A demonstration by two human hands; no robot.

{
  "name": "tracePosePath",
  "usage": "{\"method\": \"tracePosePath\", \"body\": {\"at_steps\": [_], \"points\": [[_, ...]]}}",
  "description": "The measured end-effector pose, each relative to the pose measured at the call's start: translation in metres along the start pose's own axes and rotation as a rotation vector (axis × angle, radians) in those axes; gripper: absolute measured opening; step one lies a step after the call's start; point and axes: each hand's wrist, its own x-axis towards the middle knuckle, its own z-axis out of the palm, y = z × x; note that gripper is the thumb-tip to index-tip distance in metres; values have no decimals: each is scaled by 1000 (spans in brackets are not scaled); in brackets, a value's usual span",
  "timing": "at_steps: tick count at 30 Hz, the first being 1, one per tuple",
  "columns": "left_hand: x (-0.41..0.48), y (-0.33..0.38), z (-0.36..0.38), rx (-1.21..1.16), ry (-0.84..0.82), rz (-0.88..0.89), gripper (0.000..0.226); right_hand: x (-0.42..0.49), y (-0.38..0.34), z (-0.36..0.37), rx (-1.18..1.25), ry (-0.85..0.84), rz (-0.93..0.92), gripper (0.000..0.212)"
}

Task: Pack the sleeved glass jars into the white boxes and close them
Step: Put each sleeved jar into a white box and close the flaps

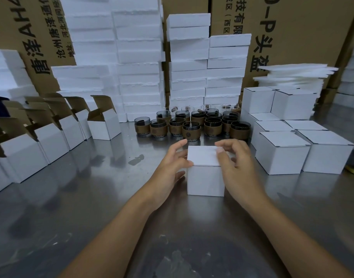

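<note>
box (205, 181) contents hidden, right hand (235, 163) blurred
</note>
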Motion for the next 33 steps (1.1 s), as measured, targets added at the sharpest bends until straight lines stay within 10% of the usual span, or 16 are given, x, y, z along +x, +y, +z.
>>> {"method": "tracePosePath", "body": {"at_steps": [20,33], "points": [[-12,0,-1,1,106,8,47,-25,-9,13,-288,-112,-11,81],[-2,-2,3,16,247,-17,18,60,-19,-44,-302,25,75,61]]}}
